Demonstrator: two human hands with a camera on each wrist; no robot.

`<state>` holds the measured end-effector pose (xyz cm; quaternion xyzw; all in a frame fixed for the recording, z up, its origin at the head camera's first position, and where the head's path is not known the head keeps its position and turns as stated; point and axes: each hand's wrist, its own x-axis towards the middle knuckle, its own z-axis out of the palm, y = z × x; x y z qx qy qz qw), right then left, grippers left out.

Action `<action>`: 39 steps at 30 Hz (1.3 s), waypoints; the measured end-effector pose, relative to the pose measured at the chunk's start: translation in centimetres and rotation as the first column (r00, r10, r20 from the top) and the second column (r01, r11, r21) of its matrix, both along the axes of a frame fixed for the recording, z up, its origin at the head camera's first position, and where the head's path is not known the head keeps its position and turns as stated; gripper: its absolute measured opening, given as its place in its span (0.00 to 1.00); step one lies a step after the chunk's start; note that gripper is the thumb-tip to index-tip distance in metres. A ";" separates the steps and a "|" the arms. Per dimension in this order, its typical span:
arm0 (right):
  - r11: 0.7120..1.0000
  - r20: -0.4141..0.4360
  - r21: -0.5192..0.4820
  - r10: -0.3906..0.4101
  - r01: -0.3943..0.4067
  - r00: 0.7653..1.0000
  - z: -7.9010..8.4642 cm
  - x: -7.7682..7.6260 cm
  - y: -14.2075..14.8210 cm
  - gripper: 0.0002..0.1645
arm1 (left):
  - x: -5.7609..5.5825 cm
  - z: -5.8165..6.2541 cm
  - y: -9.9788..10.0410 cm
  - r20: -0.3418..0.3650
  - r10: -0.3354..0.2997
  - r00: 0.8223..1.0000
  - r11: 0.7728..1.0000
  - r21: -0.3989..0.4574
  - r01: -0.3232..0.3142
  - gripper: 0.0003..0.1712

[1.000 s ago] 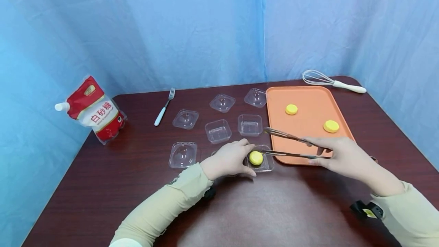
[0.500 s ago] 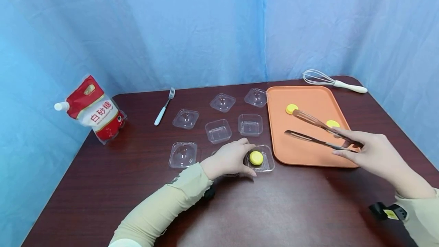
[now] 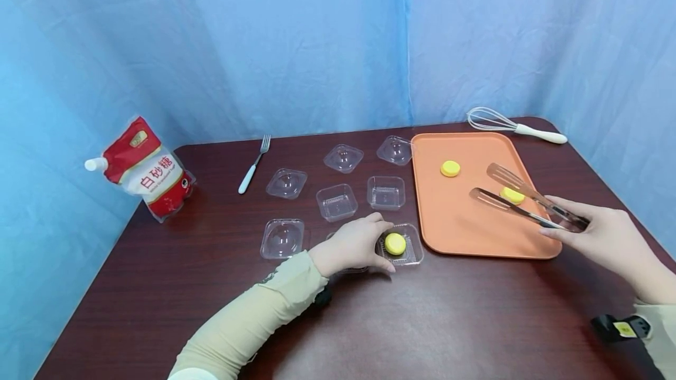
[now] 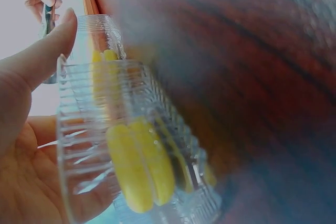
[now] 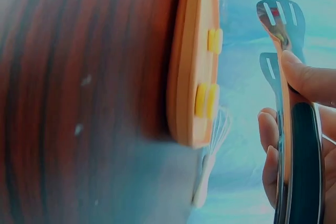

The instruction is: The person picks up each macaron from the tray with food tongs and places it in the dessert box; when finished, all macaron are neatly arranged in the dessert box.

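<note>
My left hand (image 3: pixel 356 245) holds the left side of a clear plastic container (image 3: pixel 414 257), thumb and fingers at its edges. A yellow macaron (image 3: pixel 395 244) sits inside it. Partly hidden under the hand is another clear container (image 4: pixel 68 145), with a yellow macaron (image 4: pixel 139 166) visible in the left wrist view. My right hand (image 3: pixel 602 230) grips metal tongs (image 3: pixel 533 195), their slotted arms spread apart above the orange tray (image 3: pixel 449 221). One yellow macaron (image 3: pixel 512 194) lies between and below the tong arms in the head view; another macaron (image 3: pixel 450 168) lies farther back on the tray.
Two clear square containers (image 3: pixel 386 193) stand behind the left hand, with several domed clear lids (image 3: pixel 343 158) around them. A fork (image 3: pixel 254 166) and a red sugar bag (image 3: pixel 148 169) lie at the left. Behind the tray is a whisk (image 3: pixel 514 126).
My right hand has drawn the tongs away from the macaron in the container, moving right over the tray to the right-hand macaron. The left hand stays at the container.
</note>
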<state>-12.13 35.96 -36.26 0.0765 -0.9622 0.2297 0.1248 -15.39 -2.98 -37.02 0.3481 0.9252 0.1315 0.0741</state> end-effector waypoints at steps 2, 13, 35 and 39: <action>1.000 0.024 0.013 -0.018 0.018 1.000 -0.1 -0.1 0.4 0.34 | 0.0 0.0 0.0 0.001 0.002 1.000 1.000 0.000 -0.002 0.44; 0.994 0.130 0.032 -0.110 0.107 0.985 -0.8 -1.1 1.9 0.39 | 0.1 0.1 -0.1 0.002 0.000 1.000 1.000 -0.007 0.000 0.45; 0.989 0.260 0.108 -0.125 0.100 0.958 -2.4 -2.4 4.2 0.47 | 0.0 0.2 0.0 0.015 0.004 1.000 1.000 -0.002 -0.004 0.46; 0.989 0.273 0.120 -0.119 0.089 0.955 -2.6 -2.6 4.3 0.47 | 0.1 0.1 0.0 0.017 0.009 1.000 1.000 -0.002 -0.009 0.46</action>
